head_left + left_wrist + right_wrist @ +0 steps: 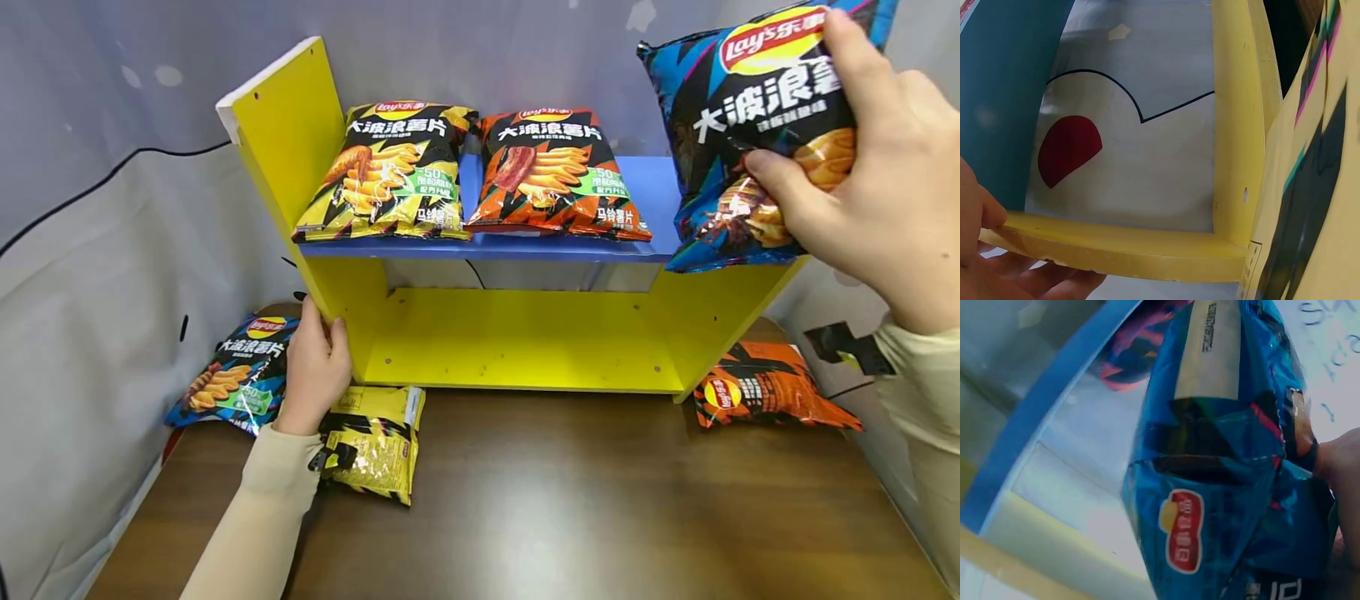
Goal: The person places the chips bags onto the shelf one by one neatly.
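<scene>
My right hand (892, 192) holds a blue bag of potato chips (757, 108) above the right end of the blue upper shelf board, thumb and index finger on its printed front. In the right wrist view the bag's underside (1204, 487) fills the middle. My left hand (318, 367) grips the left side panel (300, 158) of the yellow shelf; the left wrist view has the thumb on one face of the panel and the fingers (1054, 281) on the other. On the upper board lie a yellow chip bag (390, 171) and an orange chip bag (555, 175), side by side.
Left of the shelf lies another blue chip bag (247, 375), partly behind my left hand. A yellow bag (371, 450), back side up, lies by my left wrist on the wooden table (555, 500). An orange bag (772, 387) rests beside the shelf's right panel.
</scene>
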Motion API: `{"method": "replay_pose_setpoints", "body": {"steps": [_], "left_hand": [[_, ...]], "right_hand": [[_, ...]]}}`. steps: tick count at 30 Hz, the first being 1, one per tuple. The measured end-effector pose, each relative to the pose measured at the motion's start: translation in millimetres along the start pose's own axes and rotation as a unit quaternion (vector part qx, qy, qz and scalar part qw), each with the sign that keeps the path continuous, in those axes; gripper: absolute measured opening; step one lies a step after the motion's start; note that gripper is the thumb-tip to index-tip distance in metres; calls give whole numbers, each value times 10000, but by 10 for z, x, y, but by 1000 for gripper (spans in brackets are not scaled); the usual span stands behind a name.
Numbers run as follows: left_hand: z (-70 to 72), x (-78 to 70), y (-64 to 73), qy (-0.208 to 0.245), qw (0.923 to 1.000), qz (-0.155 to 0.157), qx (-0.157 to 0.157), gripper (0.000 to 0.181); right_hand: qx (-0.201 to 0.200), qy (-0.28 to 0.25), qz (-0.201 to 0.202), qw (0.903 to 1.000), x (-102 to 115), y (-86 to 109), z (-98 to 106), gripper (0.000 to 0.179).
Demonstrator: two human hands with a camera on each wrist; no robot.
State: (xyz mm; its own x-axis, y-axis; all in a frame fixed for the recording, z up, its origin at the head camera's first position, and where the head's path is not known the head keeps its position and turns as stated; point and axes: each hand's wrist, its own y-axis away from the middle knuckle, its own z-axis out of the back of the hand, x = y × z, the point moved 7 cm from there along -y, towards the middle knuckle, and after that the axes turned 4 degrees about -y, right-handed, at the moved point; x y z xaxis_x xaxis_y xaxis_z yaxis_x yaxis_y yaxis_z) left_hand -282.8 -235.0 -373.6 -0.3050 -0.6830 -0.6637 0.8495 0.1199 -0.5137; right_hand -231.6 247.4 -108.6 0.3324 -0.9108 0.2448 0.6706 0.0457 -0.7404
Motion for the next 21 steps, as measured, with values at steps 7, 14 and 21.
{"method": "replay_pose_setpoints", "body": {"steps": [7, 14, 21], "left_hand": [[15, -12, 0, -2, 10000, -11, -3, 40], [23, -20, 12, -30, 10000, -19, -22, 39], [45, -52, 30, -13, 10000, -41, 34, 41]], "right_hand": [[1821, 945, -573, 9771, -155, -297, -452, 89], [2729, 642, -956, 9551, -361, -347, -800, 95], [3144, 447, -1258, 9398, -482, -290, -905, 94]]}}
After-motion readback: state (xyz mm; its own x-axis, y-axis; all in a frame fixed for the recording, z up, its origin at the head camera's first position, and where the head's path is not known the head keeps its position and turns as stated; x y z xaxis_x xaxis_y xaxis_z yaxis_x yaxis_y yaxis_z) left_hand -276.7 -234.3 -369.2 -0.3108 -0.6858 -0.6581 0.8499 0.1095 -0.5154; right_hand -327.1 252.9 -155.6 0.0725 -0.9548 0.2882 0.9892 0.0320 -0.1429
